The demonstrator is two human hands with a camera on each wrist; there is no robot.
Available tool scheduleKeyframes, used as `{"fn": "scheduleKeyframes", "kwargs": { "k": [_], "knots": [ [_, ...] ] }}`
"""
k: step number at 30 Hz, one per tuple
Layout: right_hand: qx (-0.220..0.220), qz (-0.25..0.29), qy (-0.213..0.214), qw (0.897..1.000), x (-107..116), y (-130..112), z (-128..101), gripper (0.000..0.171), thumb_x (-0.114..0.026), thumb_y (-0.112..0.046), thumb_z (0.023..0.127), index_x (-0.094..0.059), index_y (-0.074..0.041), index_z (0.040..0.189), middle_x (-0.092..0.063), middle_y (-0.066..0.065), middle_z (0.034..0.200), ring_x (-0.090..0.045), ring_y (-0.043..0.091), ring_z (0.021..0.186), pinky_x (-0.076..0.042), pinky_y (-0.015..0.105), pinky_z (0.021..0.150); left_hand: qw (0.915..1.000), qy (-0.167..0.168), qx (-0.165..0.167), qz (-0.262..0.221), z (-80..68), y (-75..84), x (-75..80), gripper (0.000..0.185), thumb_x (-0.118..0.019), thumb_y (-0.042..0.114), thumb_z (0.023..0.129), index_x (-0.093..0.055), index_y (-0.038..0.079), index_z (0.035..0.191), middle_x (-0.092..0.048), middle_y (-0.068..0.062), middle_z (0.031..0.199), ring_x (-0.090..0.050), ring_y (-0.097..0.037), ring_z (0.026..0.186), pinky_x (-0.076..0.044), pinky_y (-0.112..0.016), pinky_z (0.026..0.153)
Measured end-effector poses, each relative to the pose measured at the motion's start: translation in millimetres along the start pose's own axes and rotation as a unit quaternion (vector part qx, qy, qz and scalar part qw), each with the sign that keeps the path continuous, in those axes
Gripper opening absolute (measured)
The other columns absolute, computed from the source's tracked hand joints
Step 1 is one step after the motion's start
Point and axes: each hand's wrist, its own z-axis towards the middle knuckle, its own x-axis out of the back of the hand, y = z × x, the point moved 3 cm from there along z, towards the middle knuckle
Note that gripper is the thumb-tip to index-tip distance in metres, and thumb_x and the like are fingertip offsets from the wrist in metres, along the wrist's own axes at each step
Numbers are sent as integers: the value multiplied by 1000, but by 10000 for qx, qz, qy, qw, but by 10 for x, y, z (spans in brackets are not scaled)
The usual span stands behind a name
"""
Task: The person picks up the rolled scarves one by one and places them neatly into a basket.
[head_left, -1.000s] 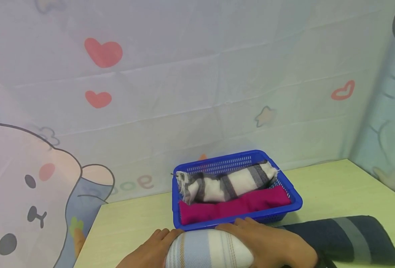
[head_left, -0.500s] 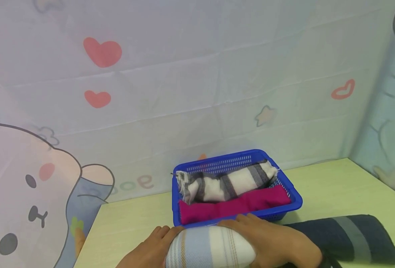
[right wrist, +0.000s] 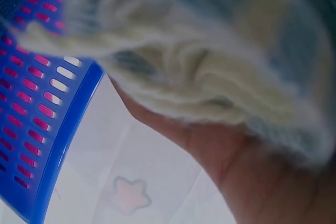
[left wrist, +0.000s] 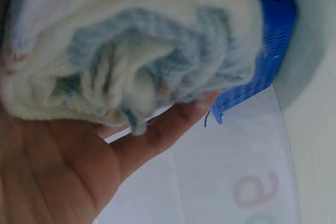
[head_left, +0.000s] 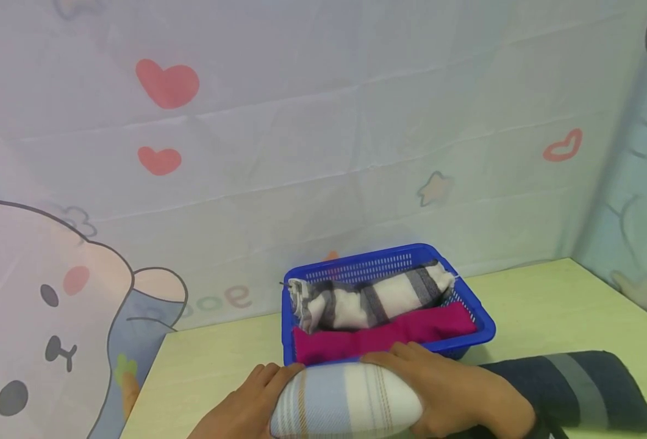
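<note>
A rolled scarf [head_left: 345,396] in white and pale blue plaid with tan lines is held at its two ends by my hands, low in the head view. My left hand [head_left: 252,396] grips the left end, and my right hand [head_left: 444,390] grips the right end. In the left wrist view the coiled end of the scarf [left wrist: 136,51] rests against the palm and fingers. Folded cream layers of the scarf [right wrist: 210,61] show above my hand in the right wrist view. Just beyond the scarf stands a blue plastic basket [head_left: 482,326], its front rim partly covered.
Inside the basket lie a grey-and-white striped roll [head_left: 400,299] and a magenta cloth roll [head_left: 389,335]. A navy roll with a grey stripe [head_left: 567,390] lies on the pale table [head_left: 219,347] to the right, partly behind my right hand. A printed curtain [head_left: 279,152] hangs behind.
The plaid scarf and both hands have come slightly up in the head view, closer to the basket's front rim. The basket and navy roll have stayed in place.
</note>
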Motion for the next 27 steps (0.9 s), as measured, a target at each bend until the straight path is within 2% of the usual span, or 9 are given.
{"fn": "scheduleKeyframes", "kwargs": {
  "k": [6,14,19,27],
  "knots": [
    [-37,27,-7,10000,26,7,6,95,-87,-33,70,-33,-38,148,-55,-9,124,-50,10,110,-54,34,83,10000,16,-9,21,12,9,23,97,-71,70,76,-38,12,146,-55,3,118,-48,-12,108,-53,-32,88],
    [-59,-56,55,10000,50,-1,-9,97,-88,-27,67,-35,-36,148,-54,-9,126,-50,11,112,-55,39,84,9999,102,-28,35,10,26,50,96,-69,71,78,-39,12,147,-54,3,118,-48,-13,108,-54,-32,84],
    [-166,-166,138,9996,69,-1,-14,101,-89,-21,64,-35,-35,149,-54,-8,128,-50,14,112,-56,42,83,9998,132,130,10,20,41,52,93,-72,66,78,-39,14,147,-54,4,119,-48,-13,110,-55,-32,81],
    [37,-424,459,9980,94,-9,-36,104,-90,-17,60,-38,-31,148,-53,-8,127,-49,12,112,-55,41,83,9997,153,179,20,25,69,60,91,-74,63,79,-39,15,148,-54,3,121,-49,-15,110,-56,-32,78]
  ]
}}
